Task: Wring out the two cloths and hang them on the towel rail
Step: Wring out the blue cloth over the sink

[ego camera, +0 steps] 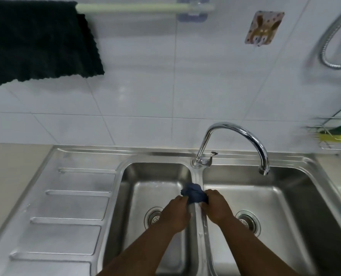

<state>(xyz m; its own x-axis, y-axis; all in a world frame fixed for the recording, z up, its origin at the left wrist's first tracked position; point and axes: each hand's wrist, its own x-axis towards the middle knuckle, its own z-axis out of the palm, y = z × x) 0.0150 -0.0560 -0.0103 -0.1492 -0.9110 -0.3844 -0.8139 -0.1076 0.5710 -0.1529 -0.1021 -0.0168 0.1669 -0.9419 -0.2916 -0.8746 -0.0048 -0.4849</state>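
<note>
A bunched blue cloth (pixel 193 193) is held over the divider between the two basins of the steel sink (pixel 197 226). My left hand (pixel 174 213) grips its left end and my right hand (pixel 217 206) grips its right end. A dark cloth (pixel 38 40) hangs spread over the left part of the pale towel rail (pixel 137 7) on the tiled wall at the top. The right part of the rail is bare.
A curved chrome tap (pixel 243 136) arches over the right basin. The ribbed draining board (pixel 70 206) lies to the left. A wire rack with a yellow-green sponge (pixel 336 134) hangs at the right wall, under a metal hose (pixel 332 36). A sticker hook (pixel 264 27) sits on the tiles.
</note>
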